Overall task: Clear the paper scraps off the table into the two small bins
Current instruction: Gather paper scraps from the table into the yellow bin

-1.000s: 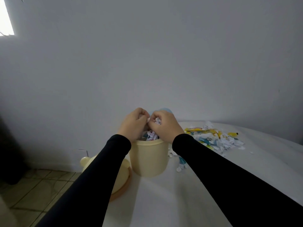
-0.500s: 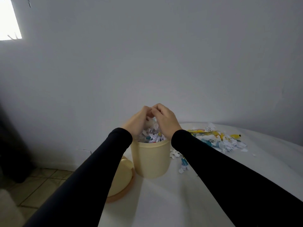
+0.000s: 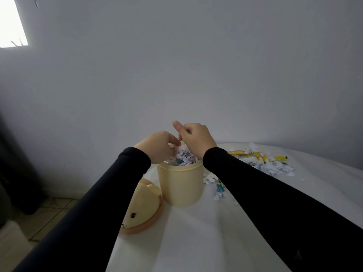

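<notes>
Paper scraps [image 3: 184,157] are heaped to the rim of a cream bin [image 3: 179,185] standing upright on the white table [image 3: 196,242]. L hand [image 3: 159,147] is held over the bin mouth, fingers curled down onto the heap w/ a few white bits pinched. R hand [image 3: 195,139] is raised just above, loosely curled, nothing seen in it. More scraps [image 3: 263,161] are spread on the table to the right; a few [image 3: 217,188] lie beside the bin. A bear-face lid [image 3: 142,210] is set at the table edge, left of the bin.
</notes>
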A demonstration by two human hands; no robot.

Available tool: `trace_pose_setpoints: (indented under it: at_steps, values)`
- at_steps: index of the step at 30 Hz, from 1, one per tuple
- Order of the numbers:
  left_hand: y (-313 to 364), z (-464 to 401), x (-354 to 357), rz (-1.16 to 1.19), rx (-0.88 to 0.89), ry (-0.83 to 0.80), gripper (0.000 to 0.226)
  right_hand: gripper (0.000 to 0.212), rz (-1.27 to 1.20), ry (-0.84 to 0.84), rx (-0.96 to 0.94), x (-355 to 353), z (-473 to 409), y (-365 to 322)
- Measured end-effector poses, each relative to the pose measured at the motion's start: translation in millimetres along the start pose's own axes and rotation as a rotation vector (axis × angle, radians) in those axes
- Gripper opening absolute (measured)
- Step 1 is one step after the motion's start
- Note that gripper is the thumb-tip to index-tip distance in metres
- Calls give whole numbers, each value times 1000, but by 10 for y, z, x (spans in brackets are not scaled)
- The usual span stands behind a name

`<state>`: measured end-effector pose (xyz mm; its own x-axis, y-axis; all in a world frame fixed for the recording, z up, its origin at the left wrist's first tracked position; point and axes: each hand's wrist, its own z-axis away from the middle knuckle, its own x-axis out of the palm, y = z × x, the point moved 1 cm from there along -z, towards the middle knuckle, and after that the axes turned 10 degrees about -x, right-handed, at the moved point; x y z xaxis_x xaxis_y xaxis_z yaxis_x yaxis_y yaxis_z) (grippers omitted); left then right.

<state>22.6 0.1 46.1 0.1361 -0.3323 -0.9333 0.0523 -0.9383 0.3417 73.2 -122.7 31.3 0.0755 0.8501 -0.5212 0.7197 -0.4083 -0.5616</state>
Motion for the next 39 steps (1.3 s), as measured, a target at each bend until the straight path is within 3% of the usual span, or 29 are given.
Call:
trace_pose_setpoints:
  at_steps: [6,11,16,19,23,26,30,35,39]
  values:
    - [-15,-8,49,97,-40,64,35,59,-151,-119,67,4,16,-98]
    - [51,67,45,245,54,178,27,59,-321,-165,157,-27,18,-3]
    - [185,1,209,541,35,222,9,93,-288,-55,130,44,16,36]
    - [211,3,272,711,30,199,3,88,-318,2,156,47,2,57]
    - [102,-37,249,438,-28,270,7,54,-136,-108,83,-23,10,119]
    - [-51,-36,183,155,-93,208,27,28,93,-258,-17,-202,68,225]
    - [-54,30,29,73,-53,29,22,33,281,-381,-90,-443,178,339]
    - [-3,85,-166,1,-102,36,39,51,386,-451,-45,-510,146,298]
    - [62,104,-62,-187,-163,25,19,64,506,-539,74,-408,93,243]
